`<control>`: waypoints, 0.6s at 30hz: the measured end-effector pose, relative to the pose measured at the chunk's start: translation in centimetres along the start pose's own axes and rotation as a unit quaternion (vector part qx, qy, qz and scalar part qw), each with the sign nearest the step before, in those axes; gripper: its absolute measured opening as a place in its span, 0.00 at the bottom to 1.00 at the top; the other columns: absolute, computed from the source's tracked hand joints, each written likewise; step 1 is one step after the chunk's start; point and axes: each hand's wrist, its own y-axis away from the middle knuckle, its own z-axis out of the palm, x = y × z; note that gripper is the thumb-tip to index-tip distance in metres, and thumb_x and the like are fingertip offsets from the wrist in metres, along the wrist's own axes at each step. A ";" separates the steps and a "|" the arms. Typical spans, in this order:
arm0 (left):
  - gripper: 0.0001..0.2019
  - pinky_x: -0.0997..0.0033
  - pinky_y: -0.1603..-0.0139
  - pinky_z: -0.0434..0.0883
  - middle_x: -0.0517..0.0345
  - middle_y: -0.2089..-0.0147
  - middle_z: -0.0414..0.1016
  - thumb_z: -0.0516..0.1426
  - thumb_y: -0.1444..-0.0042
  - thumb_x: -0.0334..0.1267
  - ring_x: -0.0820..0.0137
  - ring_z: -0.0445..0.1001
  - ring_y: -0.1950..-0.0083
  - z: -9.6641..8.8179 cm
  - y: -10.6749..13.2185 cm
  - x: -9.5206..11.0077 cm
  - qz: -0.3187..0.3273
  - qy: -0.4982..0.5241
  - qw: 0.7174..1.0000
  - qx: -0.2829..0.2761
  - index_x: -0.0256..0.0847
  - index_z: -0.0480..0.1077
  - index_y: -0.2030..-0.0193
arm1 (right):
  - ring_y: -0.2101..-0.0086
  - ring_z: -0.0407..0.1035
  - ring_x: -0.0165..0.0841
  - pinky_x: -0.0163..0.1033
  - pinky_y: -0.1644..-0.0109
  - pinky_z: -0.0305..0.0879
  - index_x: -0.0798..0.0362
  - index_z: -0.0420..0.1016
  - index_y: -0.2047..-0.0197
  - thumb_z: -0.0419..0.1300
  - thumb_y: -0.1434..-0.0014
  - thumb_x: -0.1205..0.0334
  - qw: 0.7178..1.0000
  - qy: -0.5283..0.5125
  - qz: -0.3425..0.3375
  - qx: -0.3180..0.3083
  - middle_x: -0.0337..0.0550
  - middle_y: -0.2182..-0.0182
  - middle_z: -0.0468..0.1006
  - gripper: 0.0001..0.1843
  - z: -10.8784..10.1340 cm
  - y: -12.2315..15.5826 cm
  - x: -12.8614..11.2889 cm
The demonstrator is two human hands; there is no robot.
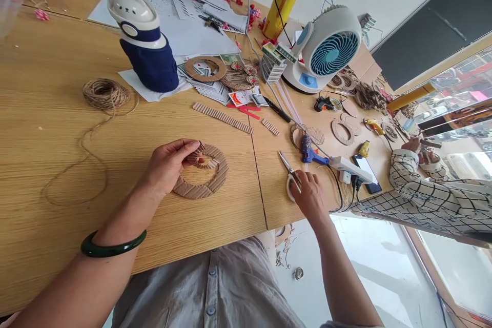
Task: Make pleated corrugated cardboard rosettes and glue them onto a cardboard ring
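My left hand (164, 165) pinches a curled strip of corrugated cardboard (206, 164) between thumb and fingers. Beneath it, a flat corrugated cardboard ring (220, 177) lies on the wooden table, partly covered by the hand. Over to the right, my right hand (310, 196) has its fingers bent over the handles of a pair of scissors (285, 160), whose blades point away from me on the tabletop. A long corrugated strip (223, 118) and a short one (270, 127) lie farther back.
A blue glue gun (313, 156) and a white power strip (355, 170) sit right of the scissors. A twine ball (105, 93), a navy-covered bottle (151, 61) and a fan (326, 48) stand farther back. Another person's checked sleeve (423, 192) is at the right.
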 end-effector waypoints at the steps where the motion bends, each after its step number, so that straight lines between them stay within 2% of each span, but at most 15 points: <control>1: 0.13 0.72 0.60 0.74 0.64 0.73 0.79 0.73 0.60 0.43 0.73 0.76 0.71 0.0 0.0 0.0 0.001 -0.003 1.000 0.000 0.40 0.79 0.69 | 0.56 0.69 0.46 0.45 0.52 0.63 0.53 0.74 0.50 0.58 0.37 0.63 1.000 0.006 0.010 0.002 0.52 0.58 0.80 0.13 0.3 0.1 -0.8; 5: 0.12 0.71 0.62 0.73 0.61 0.72 0.78 0.71 0.58 0.44 0.71 0.77 0.71 0.1 0.1 -0.2 0.004 -0.022 1.000 -0.008 0.40 0.79 0.70 | 0.57 0.69 0.45 0.43 0.54 0.61 0.54 0.75 0.51 0.56 0.35 0.64 0.999 -0.017 0.031 0.003 0.52 0.58 0.79 0.11 0.5 -1.4 -3.4; 8: 0.10 0.71 0.61 0.74 0.60 0.71 0.78 0.71 0.57 0.44 0.70 0.76 0.70 0.0 0.0 -0.3 0.010 -0.030 0.999 -0.015 0.42 0.79 0.71 | 0.58 0.70 0.43 0.42 0.57 0.60 0.56 0.75 0.51 0.56 0.33 0.62 0.999 -0.044 0.028 -0.010 0.53 0.57 0.79 0.11 0.4 -4.0 -5.4; 13: 0.10 0.71 0.61 0.74 0.60 0.71 0.79 0.71 0.58 0.44 0.70 0.76 0.69 -0.2 -0.3 -0.5 0.006 -0.028 0.999 -0.014 0.43 0.80 0.70 | 0.55 0.71 0.42 0.40 0.57 0.62 0.57 0.77 0.52 0.57 0.32 0.60 0.998 -0.062 0.021 0.008 0.55 0.54 0.79 0.12 0.8 -8.4 -8.5; 15: 0.10 0.70 0.60 0.75 0.59 0.70 0.79 0.71 0.58 0.44 0.69 0.76 0.69 -0.3 -0.3 -0.5 0.004 -0.031 0.999 -0.006 0.43 0.80 0.70 | 0.56 0.72 0.42 0.40 0.55 0.63 0.56 0.78 0.53 0.56 0.31 0.58 0.997 -0.068 0.024 0.021 0.54 0.56 0.80 0.12 0.5 -9.3 -8.5; 18: 0.10 0.69 0.60 0.74 0.59 0.72 0.78 0.71 0.58 0.44 0.69 0.76 0.69 -0.3 -0.3 -0.3 0.003 -0.028 1.000 -0.001 0.43 0.80 0.71 | 0.52 0.72 0.43 0.43 0.49 0.64 0.55 0.77 0.50 0.51 0.30 0.61 0.995 -0.066 0.045 0.054 0.55 0.53 0.80 0.15 -0.3 -8.9 -6.1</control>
